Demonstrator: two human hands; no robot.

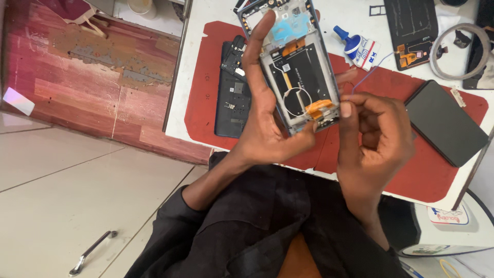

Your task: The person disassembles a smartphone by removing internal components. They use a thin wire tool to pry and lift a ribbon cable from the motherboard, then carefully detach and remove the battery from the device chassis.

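White table, red mat; glue tube, dark slab, tape ring

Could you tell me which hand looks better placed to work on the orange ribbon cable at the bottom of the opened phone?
Probably the right hand: its fingers pinch right beside the orange ribbon cable. The left hand is busy gripping the opened phone above the red mat.

Opened phone frame: grey metal rim, matt black inner plates, glossy orange flex ribbon. Mat on the white table: matt red, smooth; slab at right: matt dark grey. Floor: glossy pale tiles beside worn, scuffed reddish wood-look boards.
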